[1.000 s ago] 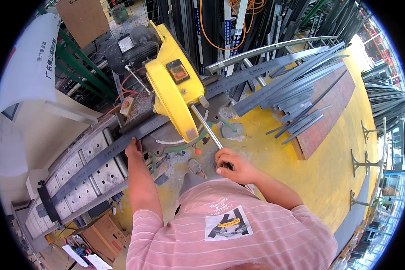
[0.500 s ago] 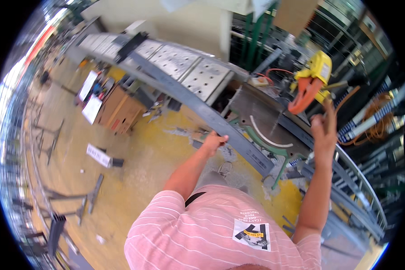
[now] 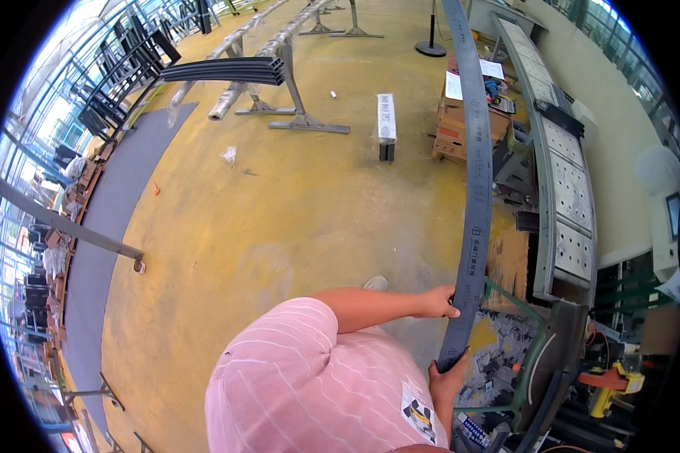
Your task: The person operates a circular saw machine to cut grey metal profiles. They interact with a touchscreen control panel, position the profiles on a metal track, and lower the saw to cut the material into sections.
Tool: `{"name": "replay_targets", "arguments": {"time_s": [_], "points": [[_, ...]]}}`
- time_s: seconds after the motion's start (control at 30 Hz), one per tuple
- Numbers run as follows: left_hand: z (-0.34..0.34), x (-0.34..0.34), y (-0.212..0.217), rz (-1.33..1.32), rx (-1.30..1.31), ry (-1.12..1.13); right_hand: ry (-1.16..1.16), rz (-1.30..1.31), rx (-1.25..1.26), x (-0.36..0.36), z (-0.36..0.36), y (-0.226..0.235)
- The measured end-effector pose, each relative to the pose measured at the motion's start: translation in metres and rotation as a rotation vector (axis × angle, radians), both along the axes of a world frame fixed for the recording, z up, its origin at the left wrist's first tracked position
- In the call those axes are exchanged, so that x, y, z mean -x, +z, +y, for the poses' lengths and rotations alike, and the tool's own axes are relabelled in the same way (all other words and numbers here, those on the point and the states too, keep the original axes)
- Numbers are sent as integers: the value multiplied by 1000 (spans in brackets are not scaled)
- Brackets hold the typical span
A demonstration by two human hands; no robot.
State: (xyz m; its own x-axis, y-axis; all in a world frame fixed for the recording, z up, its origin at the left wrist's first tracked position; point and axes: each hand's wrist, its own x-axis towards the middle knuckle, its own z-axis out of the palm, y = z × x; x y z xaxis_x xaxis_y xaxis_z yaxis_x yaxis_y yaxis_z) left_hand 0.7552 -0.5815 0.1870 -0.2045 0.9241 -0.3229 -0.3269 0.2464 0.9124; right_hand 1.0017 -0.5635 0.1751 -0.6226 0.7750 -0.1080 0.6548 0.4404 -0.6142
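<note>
I hold one end of a long grey metal profile bar that runs away from me over the yellow floor. My left hand grips its edge a little way up. My right hand is closed around its near end, close to my pink striped shirt. The bar lies alongside a grey roller table on its right. A round saw bed and a yellow and orange saw sit at the lower right.
Cardboard boxes and papers stand under the bar's far part. A small upright box is on the floor. Metal stands carry bundled profiles at the upper left. A grey mat lies at the left.
My view has swung from the saw to the open floor. My right hand left the saw handle and now grips the bar's near end, together with my left hand.
</note>
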Motion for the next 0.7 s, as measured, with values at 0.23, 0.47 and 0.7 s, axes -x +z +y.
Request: {"name": "replay_targets", "arguments": {"time_s": [0.23, 0.47, 0.7], "points": [[-105, 145, 26, 56, -30, 409, 391, 161, -205, 178, -11, 20], [-246, 369, 78, 258, -119, 768, 643, 233, -144, 443, -100, 85], [-363, 570, 136, 231, -121, 1099, 851, 242, -193, 643, -178, 171]]}}
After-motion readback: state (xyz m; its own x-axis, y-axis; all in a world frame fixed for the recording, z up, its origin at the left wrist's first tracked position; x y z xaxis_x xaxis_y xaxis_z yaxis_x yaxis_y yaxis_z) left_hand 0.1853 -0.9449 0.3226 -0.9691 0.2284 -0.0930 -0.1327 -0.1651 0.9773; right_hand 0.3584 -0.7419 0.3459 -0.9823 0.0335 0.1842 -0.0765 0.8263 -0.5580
